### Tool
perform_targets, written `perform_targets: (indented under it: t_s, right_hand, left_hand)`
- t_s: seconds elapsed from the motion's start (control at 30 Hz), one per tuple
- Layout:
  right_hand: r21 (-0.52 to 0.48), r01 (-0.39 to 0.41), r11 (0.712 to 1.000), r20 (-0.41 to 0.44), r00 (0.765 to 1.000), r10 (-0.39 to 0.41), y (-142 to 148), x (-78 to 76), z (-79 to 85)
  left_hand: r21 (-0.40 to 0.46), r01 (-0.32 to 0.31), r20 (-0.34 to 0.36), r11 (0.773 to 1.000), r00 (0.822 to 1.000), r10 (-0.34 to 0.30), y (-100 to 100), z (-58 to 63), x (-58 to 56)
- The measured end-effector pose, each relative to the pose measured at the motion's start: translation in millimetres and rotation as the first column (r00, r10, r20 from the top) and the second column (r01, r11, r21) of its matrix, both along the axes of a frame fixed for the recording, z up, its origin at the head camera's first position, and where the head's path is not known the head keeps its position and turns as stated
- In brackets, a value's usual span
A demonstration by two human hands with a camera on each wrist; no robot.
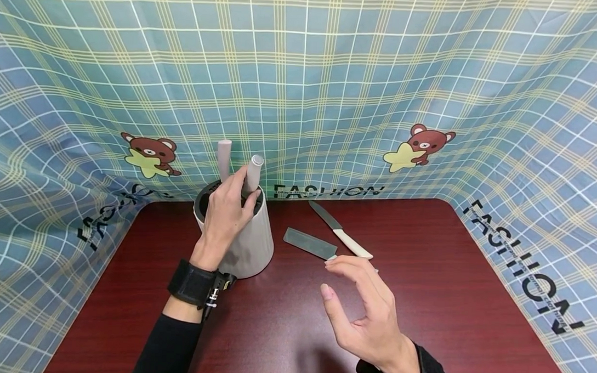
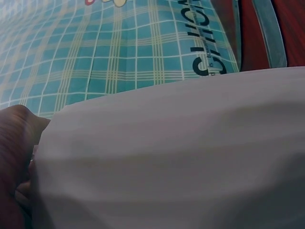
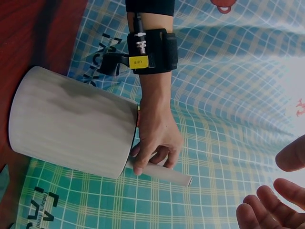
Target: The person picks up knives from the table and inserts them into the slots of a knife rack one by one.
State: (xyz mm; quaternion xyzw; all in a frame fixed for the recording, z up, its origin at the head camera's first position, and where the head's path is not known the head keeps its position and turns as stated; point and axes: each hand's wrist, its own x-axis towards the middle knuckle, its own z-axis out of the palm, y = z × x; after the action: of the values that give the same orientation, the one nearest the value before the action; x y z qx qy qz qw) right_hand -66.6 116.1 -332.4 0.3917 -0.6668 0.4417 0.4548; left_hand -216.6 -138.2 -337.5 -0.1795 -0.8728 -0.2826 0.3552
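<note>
My left hand [image 1: 226, 208] is over the rim of a white round knife block [image 1: 252, 245] with a dark top. Its thumb and fingers pinch the lower part of a white handle [image 1: 253, 173] standing in the block; whatever is below the handle is hidden inside. A second pale handle [image 1: 224, 156] rises behind that hand. My right hand [image 1: 368, 315] is held above the table with curved, parted fingers and nothing in them. Beyond its fingertips lie a cleaver [image 1: 310, 243], its handle mostly hidden behind the hand, and a white-handled kitchen knife [image 1: 351, 243].
The dark red wooden table [image 1: 283, 328] has plaid cloth [image 1: 301, 99] hanging around its back and sides. In the left wrist view the wall of the block [image 2: 171, 152] fills most of the picture.
</note>
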Motion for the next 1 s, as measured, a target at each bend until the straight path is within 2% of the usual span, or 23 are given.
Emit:
perform_targets:
  t_s: [0.3,0.5,0.63,0.77,1.0]
  right_hand:
    - [-0.005,-0.005,1.0,0.004,1.0,0.005,0.5,-0.1,-1.3]
    - [-0.007,-0.005,1.0,-0.003,1.0,0.005,0.1,-0.5,-0.3]
    - [-0.007,-0.003,1.0,-0.012,1.0,0.003,0.0,-1.5,1.0]
    - [-0.006,-0.001,1.0,-0.016,1.0,0.001,-0.2,-2.5,1.9]
    - [0.001,-0.001,1.0,-0.023,1.0,0.001,-1.1,-4.6,1.4]
  left_hand:
    - [0.014,-0.024,0.007,1.0,1.0,0.024,-3.6,-7.2,2.6]
    - [0.05,-0.054,-0.054,0.997,0.997,0.057,-4.5,-5.8,8.0]
    - [0.081,-0.099,-0.132,0.992,0.985,0.109,-2.8,-3.8,19.9]
    - [0.117,-0.12,-0.218,0.986,0.965,0.143,2.0,-1.7,36.0]
    - [0.118,-0.068,-0.366,0.991,0.925,0.107,15.6,5.4,63.9]
